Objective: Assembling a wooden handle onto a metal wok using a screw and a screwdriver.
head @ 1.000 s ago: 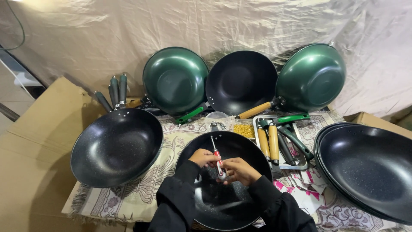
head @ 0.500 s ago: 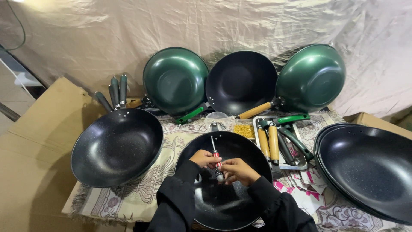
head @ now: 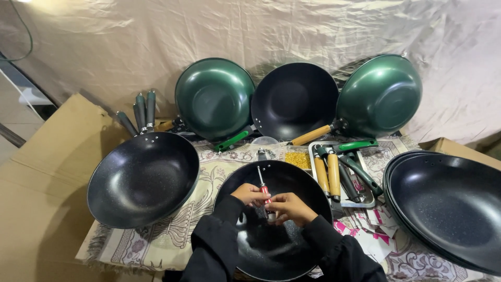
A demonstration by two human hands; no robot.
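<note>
A screwdriver [head: 263, 189] with a red-and-white striped handle and a thin steel shaft stands nearly upright over a round black wok [head: 273, 219], its tip pointing at the far rim. The wok has a speckled, glossy non-stick lining and sits at the front middle of the surface, on a cream cloth [head: 156, 240] printed with flowers. The left hand [head: 249, 194] pinches the handle from the side; the right hand [head: 290, 208] has its grip closed around the handle's lower end. Both arms wear black sleeves.

To the left lies another black wok [head: 143, 178], handle-less, with small rivet holes near its rim. To the right sits a stack of black woks [head: 449, 209]. Behind, propped against a wrinkled beige sheet, stand a green wok [head: 214, 98], a black wok with a wooden handle [head: 295, 100] and a green wok showing its domed back [head: 380, 95]. A metal tray [head: 367, 198] holds loose wooden and green handles just right of the hands. Flat brown cardboard [head: 42, 172] borders the left.
</note>
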